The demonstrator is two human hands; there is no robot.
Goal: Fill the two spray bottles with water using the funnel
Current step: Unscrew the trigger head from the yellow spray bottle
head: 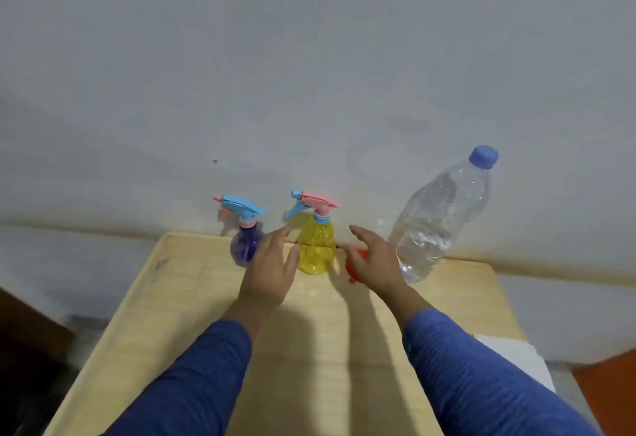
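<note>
Two spray bottles stand at the far edge of the wooden table (192, 315). The purple spray bottle (243, 243) has a blue trigger head, and the yellow spray bottle (316, 246) has a pink one. A large clear water bottle (437, 219) with a blue cap stands at the far right, partly full. A red funnel (354, 265) lies between the yellow bottle and the water bottle, mostly hidden by my right hand (375, 260). My left hand (272, 270) hovers with straight fingers between the two spray bottles. Both hands hold nothing.
A pale wall rises directly behind the table. A white sheet (516, 363) lies off the table's right side, with an orange surface (609, 394) beyond it. A dark piece of furniture (27, 342) sits at the left.
</note>
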